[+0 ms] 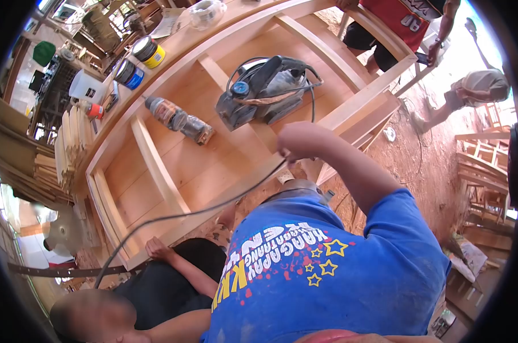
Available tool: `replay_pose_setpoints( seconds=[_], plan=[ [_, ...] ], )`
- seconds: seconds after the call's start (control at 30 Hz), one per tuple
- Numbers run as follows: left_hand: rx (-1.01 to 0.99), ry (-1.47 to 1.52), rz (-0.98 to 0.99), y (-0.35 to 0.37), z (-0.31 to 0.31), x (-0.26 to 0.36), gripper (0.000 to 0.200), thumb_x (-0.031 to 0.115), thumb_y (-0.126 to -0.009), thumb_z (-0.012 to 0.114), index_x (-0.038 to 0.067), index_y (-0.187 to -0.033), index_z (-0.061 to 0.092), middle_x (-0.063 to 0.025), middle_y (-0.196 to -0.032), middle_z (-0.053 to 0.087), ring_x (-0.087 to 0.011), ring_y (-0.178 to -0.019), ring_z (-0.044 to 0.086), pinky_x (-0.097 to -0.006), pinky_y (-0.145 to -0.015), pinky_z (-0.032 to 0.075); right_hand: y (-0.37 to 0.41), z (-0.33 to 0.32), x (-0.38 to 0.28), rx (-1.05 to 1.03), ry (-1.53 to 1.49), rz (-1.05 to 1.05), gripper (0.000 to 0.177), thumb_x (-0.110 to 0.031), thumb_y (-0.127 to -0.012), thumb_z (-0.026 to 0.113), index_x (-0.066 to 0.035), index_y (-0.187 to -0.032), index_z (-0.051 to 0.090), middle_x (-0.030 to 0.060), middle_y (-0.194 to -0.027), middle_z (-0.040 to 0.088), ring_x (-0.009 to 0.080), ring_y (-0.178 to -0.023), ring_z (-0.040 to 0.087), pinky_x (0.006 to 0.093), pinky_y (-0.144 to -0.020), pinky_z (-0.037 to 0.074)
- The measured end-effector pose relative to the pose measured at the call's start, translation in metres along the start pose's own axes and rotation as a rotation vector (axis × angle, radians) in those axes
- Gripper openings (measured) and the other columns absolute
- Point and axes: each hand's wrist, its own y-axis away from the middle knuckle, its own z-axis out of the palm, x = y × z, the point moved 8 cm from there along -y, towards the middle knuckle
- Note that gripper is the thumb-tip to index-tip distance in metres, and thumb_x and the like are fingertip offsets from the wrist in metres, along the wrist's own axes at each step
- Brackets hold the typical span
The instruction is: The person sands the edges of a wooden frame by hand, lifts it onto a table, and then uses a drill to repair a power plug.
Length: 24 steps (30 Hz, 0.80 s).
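Observation:
My right hand is closed around a black power cord above the near rail of a wooden frame. From the hand, the cord runs down to the lower left past a person's head; another stretch rises toward an electric planer. The planer rests on the boards inside the frame, its cord looped over it. To its left lies a dusty power tool, probably a drill. My left hand does not show; a bare forearm at the lower left appears to be another person's.
A person in black is low at the lower left, a hand by the frame. Someone in a red shirt stands at the far corner. A yellow-labelled can and blue-labelled can stand along the far edge. Wooden pieces lie right.

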Motion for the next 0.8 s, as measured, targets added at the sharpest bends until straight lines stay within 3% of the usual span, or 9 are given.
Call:
replay_pose_setpoints(
  seconds=[0.07,0.2,0.3,0.37,0.47,0.53,0.6,0.67,0.8],
  plan=[
    [0.07,-0.113,0.01,-0.002,-0.007,-0.024,0.027,0.013,-0.089,0.069,0.002,-0.112,0.061,-0.0044,-0.11,0.067,-0.0128,-0.073,0.064,-0.024,-0.061,0.055,0.029,-0.003,0.047,0.298,0.031,0.051,0.015,-0.017,-0.075,0.079,-0.011,-0.088,0.073,0.0103,-0.096,0.069,0.0336,-0.095,0.067,0.0445,-0.08,0.053],
    [-0.152,0.108,-0.441,-0.009,-0.067,-0.049,0.044,0.035,-0.095,0.069,0.02,-0.134,0.055,-0.0131,-0.134,0.057,-0.0308,-0.106,0.059,-0.0443,-0.088,0.053,0.103,-0.041,0.166,0.966,-0.156,0.353,0.012,0.003,-0.082,0.057,-0.004,-0.086,0.066,0.0135,-0.092,0.065,0.0353,-0.091,0.067,0.0423,-0.079,0.052],
    [0.165,-0.177,-0.327,-0.006,-0.08,-0.089,0.041,0.003,-0.093,0.067,-0.002,-0.126,0.043,-0.0065,-0.101,0.054,-0.0081,-0.068,0.047,-0.0208,-0.062,0.041,0.14,-0.081,0.214,1.551,-0.084,0.348,0.02,0.001,-0.086,0.061,-0.004,-0.101,0.073,0.0175,-0.106,0.069,0.0351,-0.097,0.067,0.0372,-0.085,0.053],
    [0.192,-0.295,-0.332,-0.004,-0.05,-0.125,0.028,0.006,-0.094,0.066,-0.002,-0.117,0.052,-0.0062,-0.098,0.055,-0.0068,-0.066,0.045,-0.0205,-0.058,0.037,0.138,-0.099,0.238,1.863,0.127,0.39,0.019,-0.006,-0.092,0.065,-0.007,-0.108,0.075,0.0147,-0.099,0.071,0.0283,-0.085,0.069,0.034,-0.078,0.054],
    [0.186,-0.49,-0.399,0.005,-0.048,-0.14,0.015,0.01,-0.094,0.065,-0.001,-0.103,0.059,-0.0062,-0.091,0.057,-0.0068,-0.067,0.048,-0.0201,-0.055,0.037,0.106,-0.143,0.217,1.827,-0.636,0.271,0.023,-0.023,-0.101,0.066,-0.007,-0.117,0.074,0.0023,-0.079,0.069,0.007,-0.059,0.059,0.0259,-0.056,0.049],
    [0.181,-0.778,-0.325,0.008,-0.049,-0.137,0.019,0.011,-0.094,0.065,-0.001,-0.107,0.06,-0.0054,-0.093,0.057,-0.0057,-0.07,0.048,-0.019,-0.058,0.038,0.068,-0.172,0.178,1.679,-1.079,-0.106,0.025,-0.023,-0.102,0.065,-0.006,-0.119,0.074,-0.0011,-0.077,0.065,0.0063,-0.057,0.055,0.0244,-0.053,0.045],
    [0.052,-0.928,-0.385,0.011,-0.049,-0.144,0.018,0.009,-0.094,0.063,-0.002,-0.109,0.059,-0.0061,-0.095,0.057,-0.0048,-0.071,0.049,-0.0195,-0.058,0.038,0.05,-0.196,0.102,1.51,-1.281,-0.5,0.027,-0.025,-0.105,0.062,-0.007,-0.12,0.074,-0.0018,-0.074,0.061,0.0047,-0.059,0.05,0.0218,-0.054,0.041],
    [0.027,-1.02,-0.478,0.019,-0.06,-0.148,0.017,0.007,-0.095,0.061,-0.002,-0.109,0.06,-0.004,-0.092,0.058,-0.0038,-0.07,0.047,-0.0208,-0.058,0.037,0.038,-0.202,0.034,1.175,-1.334,-0.694,0.028,-0.024,-0.108,0.053,-0.005,-0.126,0.061,0.0056,-0.088,0.066,0.0059,-0.057,0.046,0.0215,-0.053,0.038],
    [-0.008,-1.141,-0.565,0.025,-0.087,-0.164,0.017,0.008,-0.095,0.063,-0.001,-0.11,0.062,-0.0002,-0.083,0.059,-0.0035,-0.064,0.045,-0.0195,-0.058,0.035,0.105,-0.185,-0.046,0.758,-1.349,-1.265,0.019,-0.02,-0.109,0.047,-0.007,-0.118,0.056,0.0097,-0.107,0.062,0.0117,-0.077,0.055,0.0218,-0.055,0.043]
  ],
)
